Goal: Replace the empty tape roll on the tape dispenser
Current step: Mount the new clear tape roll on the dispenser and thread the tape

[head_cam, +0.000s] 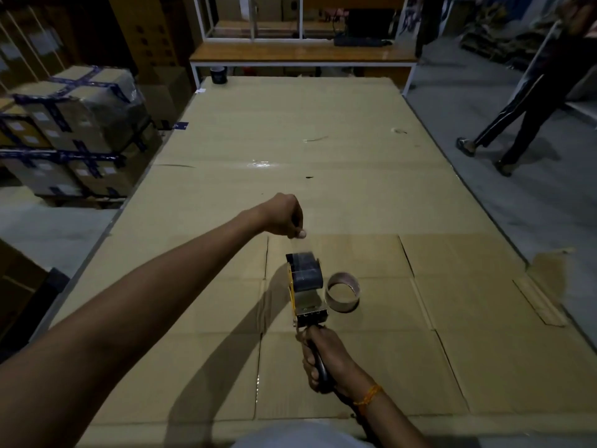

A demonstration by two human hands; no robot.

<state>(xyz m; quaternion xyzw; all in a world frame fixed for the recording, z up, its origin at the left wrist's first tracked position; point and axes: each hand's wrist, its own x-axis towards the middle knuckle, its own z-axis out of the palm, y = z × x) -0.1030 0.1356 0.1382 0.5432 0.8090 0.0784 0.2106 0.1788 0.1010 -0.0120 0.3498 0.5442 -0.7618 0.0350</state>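
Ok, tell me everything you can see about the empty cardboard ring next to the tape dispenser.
The empty ring is a bare tape core, brownish cardboard by the look of it, with no tape visibly left on it. It rests on the cardboard sheet tilted, its open hole facing up towards the camera, just right of the tape dispenser and close beside its frame; whether they touch is unclear. Neither hand touches it: the right hand grips the dispenser's handle and the left hand pinches the clear tape end.

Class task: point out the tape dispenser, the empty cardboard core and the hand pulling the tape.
tape dispenser [305,279]: head view, on the dark roll it carries.
empty cardboard core [343,303]: head view, on its outer wall.
left hand [284,216]: head view, on its back.
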